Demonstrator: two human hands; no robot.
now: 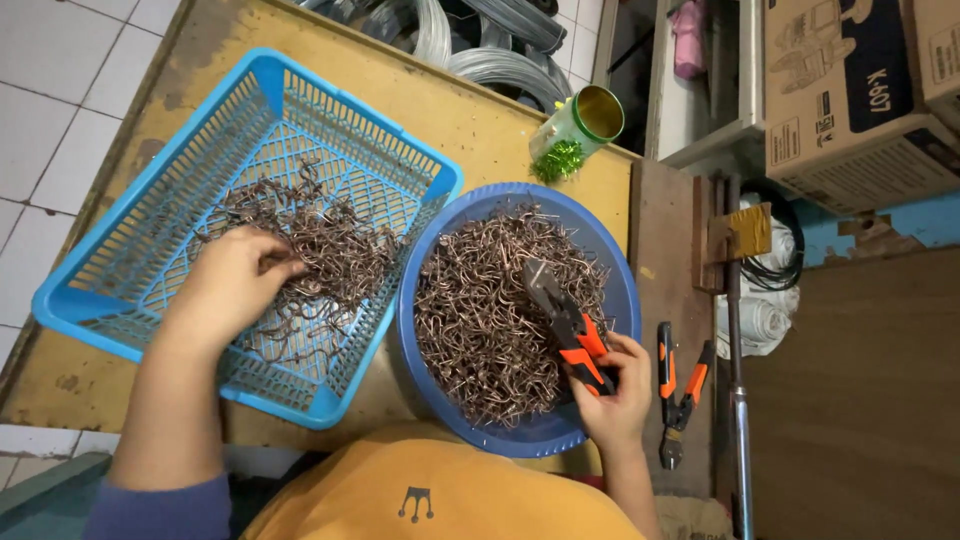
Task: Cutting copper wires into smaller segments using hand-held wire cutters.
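My left hand (232, 285) reaches into a blue plastic basket (120, 250) and pinches brown bent wire hooks from the tangled pile (335, 250) lying in it. My right hand (612, 395) grips orange-and-black pliers (565, 320), whose jaws point over a round blue basin (620, 290). The basin holds a heap of copper-coloured wire hooks (480, 320). Both containers sit side by side on a worn yellow table (480, 125).
A second pair of orange-handled pliers (678, 395) lies on the wooden board right of the basin. A green jar (580, 130) with green bits lies at the table's back. Wire coils (500, 60) sit behind it; cardboard boxes (850, 90) stand at right.
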